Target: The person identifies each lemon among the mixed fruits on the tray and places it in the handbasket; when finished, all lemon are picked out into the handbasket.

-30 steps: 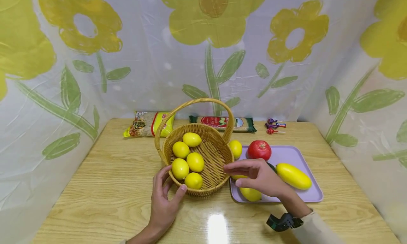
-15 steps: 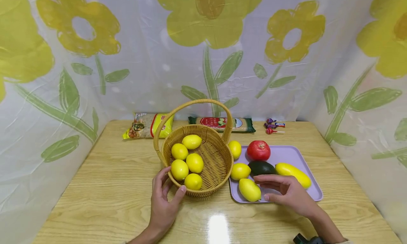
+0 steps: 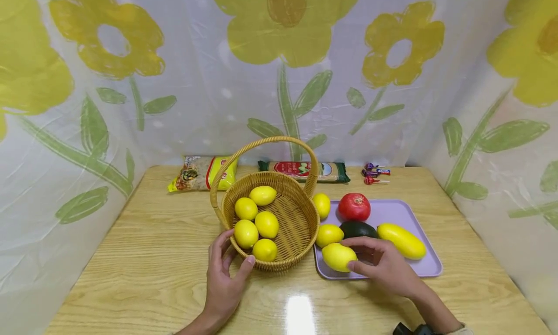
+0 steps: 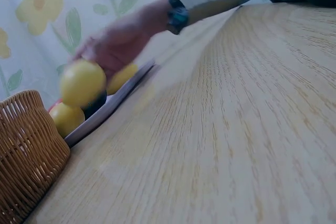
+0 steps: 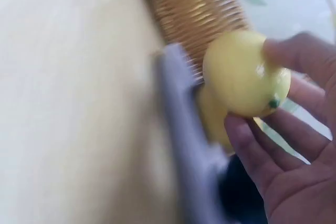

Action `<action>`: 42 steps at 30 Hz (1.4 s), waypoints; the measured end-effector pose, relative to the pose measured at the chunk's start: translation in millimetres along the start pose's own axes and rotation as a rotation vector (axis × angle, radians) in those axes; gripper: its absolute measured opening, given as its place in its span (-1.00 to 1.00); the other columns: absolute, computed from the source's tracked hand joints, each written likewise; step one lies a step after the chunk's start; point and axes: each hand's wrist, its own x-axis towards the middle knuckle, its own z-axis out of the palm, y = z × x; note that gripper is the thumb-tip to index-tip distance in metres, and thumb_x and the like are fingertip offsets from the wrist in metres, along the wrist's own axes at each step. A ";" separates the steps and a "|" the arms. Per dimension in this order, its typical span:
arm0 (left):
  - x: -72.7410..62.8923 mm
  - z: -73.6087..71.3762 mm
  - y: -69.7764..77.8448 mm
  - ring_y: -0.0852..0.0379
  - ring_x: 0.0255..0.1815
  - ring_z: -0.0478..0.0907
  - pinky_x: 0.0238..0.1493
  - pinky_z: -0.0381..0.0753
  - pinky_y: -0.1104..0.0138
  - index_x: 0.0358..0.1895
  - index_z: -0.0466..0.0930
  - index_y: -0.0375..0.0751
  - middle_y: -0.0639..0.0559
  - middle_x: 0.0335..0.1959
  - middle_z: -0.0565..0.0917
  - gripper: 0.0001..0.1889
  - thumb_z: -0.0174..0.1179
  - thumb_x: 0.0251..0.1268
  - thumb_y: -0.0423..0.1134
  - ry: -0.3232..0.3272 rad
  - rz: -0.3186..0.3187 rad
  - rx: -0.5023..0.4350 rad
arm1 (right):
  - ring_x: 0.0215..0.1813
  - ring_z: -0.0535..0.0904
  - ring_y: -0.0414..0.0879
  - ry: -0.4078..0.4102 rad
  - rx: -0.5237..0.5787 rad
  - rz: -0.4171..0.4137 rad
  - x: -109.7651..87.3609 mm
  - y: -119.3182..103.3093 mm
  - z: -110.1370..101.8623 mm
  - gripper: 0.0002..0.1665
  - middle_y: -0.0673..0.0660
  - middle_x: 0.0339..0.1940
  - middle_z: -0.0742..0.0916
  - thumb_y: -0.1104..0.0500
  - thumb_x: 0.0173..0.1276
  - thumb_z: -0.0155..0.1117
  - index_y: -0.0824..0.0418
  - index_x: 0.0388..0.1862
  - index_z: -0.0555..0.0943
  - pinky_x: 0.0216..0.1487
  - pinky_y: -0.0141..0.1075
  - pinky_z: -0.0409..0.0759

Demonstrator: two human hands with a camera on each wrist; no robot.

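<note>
My right hand (image 3: 386,268) pinches a yellow lemon (image 3: 339,257) between thumb and fingers, above the front left corner of the lilac tray (image 3: 420,269). In the right wrist view the lemon (image 5: 245,74) shows its green stem end. My left hand (image 3: 227,279) holds the front left of the round wicker basket (image 3: 296,228), its thumb at the front rim and fingers along the side. Inside that tall-handled basket lie several lemons (image 3: 267,224), grouped to the left. Another lemon (image 3: 329,235) sits on the tray beside the basket.
The tray also bears a red pomegranate-like fruit (image 3: 354,207), a dark green oval fruit (image 3: 358,229) and a long yellow fruit (image 3: 401,241). One more lemon (image 3: 322,205) lies by the basket. Along the back are a yellow food bag (image 3: 202,173), a green-red packet (image 3: 333,172) and lollipops (image 3: 370,180).
My right hand came away from over the basket to the tray's front, then took hold of the front lemon and raised it. The left hand stayed at the basket.
</note>
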 end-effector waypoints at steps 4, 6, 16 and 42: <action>-0.5 0.2 0.5 -0.22 0.63 0.26 0.62 0.44 0.48 0.63 0.26 -0.32 -0.08 0.59 0.24 -0.22 0.38 0.39 -0.53 0.007 -0.004 0.001 | 0.22 0.77 -0.02 -0.070 0.043 -0.122 22.1 -29.9 -9.2 -0.49 0.20 0.35 0.77 0.33 0.51 0.46 0.12 0.40 0.70 0.31 -0.31 0.80; -0.2 0.6 0.6 -0.22 0.63 0.27 0.62 0.44 0.47 0.63 0.26 -0.32 -0.08 0.59 0.24 -0.22 0.38 0.39 -0.52 0.008 0.000 0.002 | 0.23 0.77 -0.02 -0.113 0.011 -0.176 37.6 -45.2 -8.6 -0.49 0.18 0.34 0.77 0.31 0.52 0.47 0.11 0.41 0.70 0.29 -0.27 0.82; -1.9 1.2 -1.5 -0.20 0.61 0.29 0.63 0.47 0.43 0.64 0.26 -0.31 -0.07 0.58 0.24 -0.21 0.38 0.39 -0.52 -0.004 0.007 -0.005 | -0.01 0.74 -0.26 -0.421 -0.386 -0.247 109.5 -87.6 41.6 -0.58 -0.13 0.19 0.84 0.08 0.53 0.49 0.02 0.32 0.77 0.07 -0.17 0.87; 0.1 1.6 -2.5 -0.17 0.62 0.27 0.60 0.46 0.50 0.62 0.28 -0.32 -0.13 0.59 0.25 -0.24 0.37 0.39 -0.53 -0.001 0.034 0.002 | 0.41 0.73 0.09 -0.132 0.425 -0.217 61.5 -10.7 -4.3 -0.53 0.21 0.36 0.78 0.55 0.57 0.16 0.55 0.42 0.56 0.48 -0.08 0.70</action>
